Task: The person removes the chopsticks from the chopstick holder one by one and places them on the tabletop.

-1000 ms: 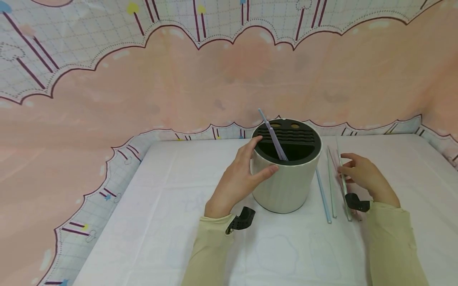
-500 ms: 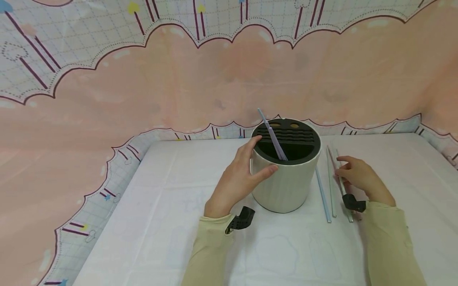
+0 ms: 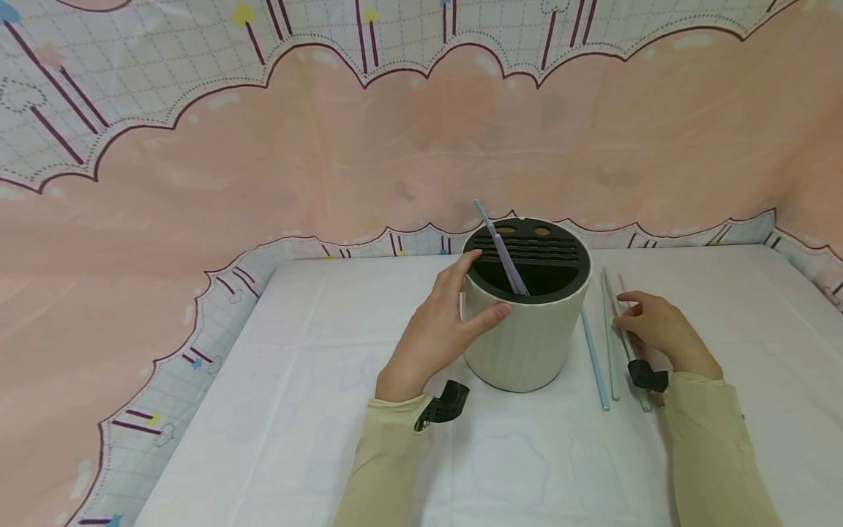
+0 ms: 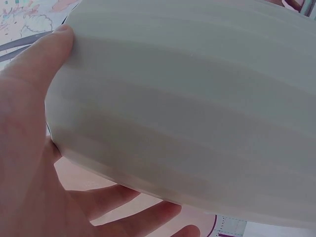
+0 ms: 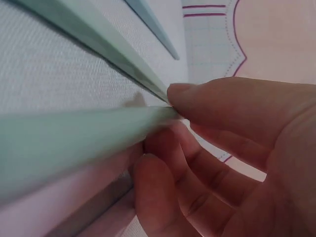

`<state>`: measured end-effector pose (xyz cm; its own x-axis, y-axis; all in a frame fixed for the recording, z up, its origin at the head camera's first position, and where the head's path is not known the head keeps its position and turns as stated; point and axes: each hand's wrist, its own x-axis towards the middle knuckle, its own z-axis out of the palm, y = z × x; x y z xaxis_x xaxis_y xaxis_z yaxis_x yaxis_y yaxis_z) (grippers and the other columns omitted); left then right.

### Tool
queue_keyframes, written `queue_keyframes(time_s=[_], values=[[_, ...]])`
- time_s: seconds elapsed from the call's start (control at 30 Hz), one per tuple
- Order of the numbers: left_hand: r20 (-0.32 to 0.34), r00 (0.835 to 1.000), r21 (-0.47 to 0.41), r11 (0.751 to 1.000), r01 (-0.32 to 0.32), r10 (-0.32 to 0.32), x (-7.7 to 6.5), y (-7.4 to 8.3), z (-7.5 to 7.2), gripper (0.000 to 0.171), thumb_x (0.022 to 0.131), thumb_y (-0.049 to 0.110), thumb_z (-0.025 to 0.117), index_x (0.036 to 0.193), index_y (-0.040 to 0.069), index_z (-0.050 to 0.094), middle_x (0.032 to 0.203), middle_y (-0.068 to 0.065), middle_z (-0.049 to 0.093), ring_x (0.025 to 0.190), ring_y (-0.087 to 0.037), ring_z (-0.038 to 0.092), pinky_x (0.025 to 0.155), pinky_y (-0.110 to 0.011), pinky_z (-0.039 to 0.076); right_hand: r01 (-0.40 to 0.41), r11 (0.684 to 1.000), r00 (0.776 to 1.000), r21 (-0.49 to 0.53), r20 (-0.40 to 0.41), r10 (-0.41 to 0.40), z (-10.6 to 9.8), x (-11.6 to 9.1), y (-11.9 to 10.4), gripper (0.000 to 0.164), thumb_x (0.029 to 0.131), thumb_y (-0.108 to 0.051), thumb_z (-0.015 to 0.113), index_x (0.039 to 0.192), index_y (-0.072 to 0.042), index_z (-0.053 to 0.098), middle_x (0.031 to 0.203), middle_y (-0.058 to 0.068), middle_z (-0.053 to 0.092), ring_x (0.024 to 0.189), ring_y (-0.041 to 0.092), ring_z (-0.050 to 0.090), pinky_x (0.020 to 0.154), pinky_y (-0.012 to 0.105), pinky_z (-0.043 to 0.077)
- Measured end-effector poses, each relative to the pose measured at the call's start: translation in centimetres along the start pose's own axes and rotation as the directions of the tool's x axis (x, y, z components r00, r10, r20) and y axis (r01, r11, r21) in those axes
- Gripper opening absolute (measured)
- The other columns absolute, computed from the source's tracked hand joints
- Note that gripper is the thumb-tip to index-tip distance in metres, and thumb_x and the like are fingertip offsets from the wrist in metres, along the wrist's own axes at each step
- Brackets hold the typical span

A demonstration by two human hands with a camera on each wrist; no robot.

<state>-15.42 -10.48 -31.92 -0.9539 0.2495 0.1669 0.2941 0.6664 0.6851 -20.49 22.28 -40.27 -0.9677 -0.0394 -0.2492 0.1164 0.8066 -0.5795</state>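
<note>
A white round utensil holder (image 3: 527,344) with a black slotted top (image 3: 536,249) stands in the middle of the head view. My left hand (image 3: 437,322) grips its left side near the rim, the thumb in front and the other fingers round the back. Purple and blue chopsticks (image 3: 506,260) lean out of the top's wide opening. To the right, my right hand (image 3: 661,329) pinches the narrow end of a pale green chopstick (image 5: 74,143), close over the table. A second green chopstick (image 5: 94,39) runs right beside the thumb. Pink chopsticks (image 5: 94,190) lie under the fingers, partly hidden.
A blue chopstick (image 3: 596,366) lies between the utensil holder and the green ones. White cloth (image 3: 316,454) covers the table. Behind it rises a peach curtain (image 3: 421,146) with a patterned scalloped edge.
My right hand has shifted a little to the left among the chopsticks, toward the utensil holder, its fingers drawing closer round the green one. The left hand and the holder stay in place.
</note>
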Motion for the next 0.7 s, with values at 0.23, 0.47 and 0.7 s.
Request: queue_keyframes(time_s=[0.23, 0.47, 0.7], values=[[-0.01, 1.0, 0.003, 1.0, -0.001, 0.001, 0.2, 0.1, 0.0, 0.074, 0.07, 0.075, 0.045, 0.132, 0.056, 0.009, 0.137, 0.017, 0.024, 0.111, -0.006, 0.042, 0.079, -0.04, 0.043, -0.014, 1.0, 1.0, -0.012, 0.005, 0.014, -0.3, 0.1, -0.1, 0.055, 0.085, -0.019, 0.056, 0.13, 0.004, 0.035, 0.099, 0.018, 0.048, 0.082, 0.027, 0.048, 0.068, 0.039, 0.04], [-0.014, 1.0, 0.001, 1.0, 0.008, -0.008, 0.3, 0.1, 0.1, 0.074, 0.07, 0.076, 0.044, 0.132, 0.057, 0.009, 0.136, 0.017, 0.024, 0.11, -0.006, 0.042, 0.079, -0.04, 0.043, -0.004, 1.0, 1.0, 0.025, -0.03, 0.005, -0.8, 0.4, -0.4, 0.056, 0.089, -0.028, 0.052, 0.134, -0.001, 0.033, 0.109, 0.022, 0.044, 0.084, 0.029, 0.05, 0.066, 0.039, 0.04], [-0.012, 1.0, 0.001, 1.0, 0.011, -0.011, 0.6, 0.2, 0.2, 0.074, 0.07, 0.076, 0.044, 0.132, 0.057, 0.009, 0.136, 0.018, 0.024, 0.11, -0.005, 0.042, 0.079, -0.04, 0.043, 0.118, 0.985, 0.959, 0.128, -0.271, -0.079, 0.2, 3.0, 1.4, 0.061, 0.086, -0.057, 0.038, 0.135, -0.022, 0.038, 0.108, 0.01, 0.05, 0.076, 0.021, 0.057, 0.05, 0.022, 0.043]])
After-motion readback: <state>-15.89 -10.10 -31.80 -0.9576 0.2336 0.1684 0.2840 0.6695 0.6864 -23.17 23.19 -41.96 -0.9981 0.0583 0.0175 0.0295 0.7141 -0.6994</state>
